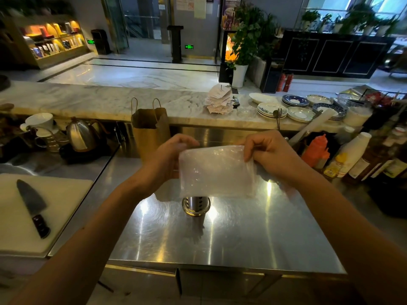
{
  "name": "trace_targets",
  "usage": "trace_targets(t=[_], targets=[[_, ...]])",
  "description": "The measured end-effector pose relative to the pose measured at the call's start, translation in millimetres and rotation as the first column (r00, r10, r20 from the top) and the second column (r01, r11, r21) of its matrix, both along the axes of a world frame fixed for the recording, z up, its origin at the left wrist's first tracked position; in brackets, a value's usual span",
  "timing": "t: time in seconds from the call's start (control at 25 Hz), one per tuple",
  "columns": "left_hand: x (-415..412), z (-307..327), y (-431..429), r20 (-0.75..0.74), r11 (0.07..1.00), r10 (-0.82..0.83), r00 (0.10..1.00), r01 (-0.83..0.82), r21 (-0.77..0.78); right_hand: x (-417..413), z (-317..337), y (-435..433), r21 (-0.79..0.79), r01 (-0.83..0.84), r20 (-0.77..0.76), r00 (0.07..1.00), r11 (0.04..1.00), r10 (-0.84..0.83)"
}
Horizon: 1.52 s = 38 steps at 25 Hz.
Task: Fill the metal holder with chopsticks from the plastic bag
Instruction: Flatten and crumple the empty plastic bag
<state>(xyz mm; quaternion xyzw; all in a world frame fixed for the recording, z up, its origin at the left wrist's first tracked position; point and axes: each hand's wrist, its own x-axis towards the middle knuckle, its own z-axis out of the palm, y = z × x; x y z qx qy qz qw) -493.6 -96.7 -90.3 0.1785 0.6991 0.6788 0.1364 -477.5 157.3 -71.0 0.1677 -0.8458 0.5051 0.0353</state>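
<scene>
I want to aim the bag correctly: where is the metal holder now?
In the head view, the metal holder stands upright on the steel counter, centre frame, partly hidden behind the plastic bag that the left hand and right hand hold above it.

We face a steel worktop (242, 238), with a marble counter (88, 100) beyond it. Farther off lies a pale marble floor (154, 71), with a warmly lit display shelf (52, 38) far left, glass doors (141, 18) in the middle, potted plants (246, 40) and a dark cabinet (334, 53) far right.
</scene>
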Motion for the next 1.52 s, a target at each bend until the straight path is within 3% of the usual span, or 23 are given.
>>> trace_targets(t=[0.08,0.12,0.24,0.32,0.44,0.52,0.6,0.68,0.8,0.88,1.0,1.2,1.36,1.52], targets=[[-1,-10,11,-0.211,0.965,0.179,0.961,-0.213,-0.152,0,4,-15,-0.091,0.064,-0.057,0.996,0.994,-0.069],[0,-13,16,-0.318,0.934,0.275,0.907,-0.33,-0.135,-1,3,-23,-0.187,0.113,-0.059,0.99,0.976,-0.126],[-2,-18,20,-0.48,0.835,0.451,0.753,-0.546,-0.072,-5,2,-40,-0.52,0.289,0.228,0.954,0.804,-0.196],[-2,-17,20,-0.554,0.807,0.45,0.7,-0.585,-0.084,-6,0,-49,-0.462,0.324,0.364,0.918,0.825,-0.157],[1,-15,19,-0.643,0.809,0.435,0.631,-0.587,-0.027,-6,-10,-67,-0.283,0.335,0.243,0.931,0.899,-0.271],[1,-19,18,-0.549,0.791,0.532,0.645,-0.609,0.05,-8,-18,-75,-0.311,0.359,0.108,0.933,0.88,-0.343],[4,-21,17,-0.251,0.787,0.614,0.748,-0.602,0.131,-7,-23,-84,-0.34,0.329,0.014,0.939,0.881,-0.345],[8,-24,11,-0.043,0.822,0.553,0.832,-0.537,0.191,-5,-22,-98,-0.329,0.301,-0.064,0.939,0.895,-0.339],[17,-25,-11,-0.186,0.828,0.559,0.808,-0.531,0.181,-4,-22,-125,-0.299,0.29,-0.117,0.934,0.909,-0.336],[26,-24,-33,-0.305,0.791,0.606,0.734,-0.597,0.136,-3,-21,-151,-0.291,0.274,-0.135,0.937,0.917,-0.323],[43,-20,-64,-0.332,0.694,0.71,0.621,-0.697,0.179,6,-17,-198,-0.316,0.207,-0.219,0.933,0.926,-0.284],[87,-12,-142,-0.455,0.484,0.816,0.357,-0.852,0.201,28,-15,-304,-0.34,0.008,-0.352,0.926,0.941,-0.135],[127,-15,-209,-0.423,0.292,0.891,0.164,-0.92,0.259,58,-10,-386,-0.337,-0.176,-0.482,0.876,0.925,-0.009],[169,-20,-254,-0.386,0.104,0.922,-0.011,-0.956,0.276,86,-17,-453,-0.35,-0.373,-0.478,0.86,0.859,0.179]])
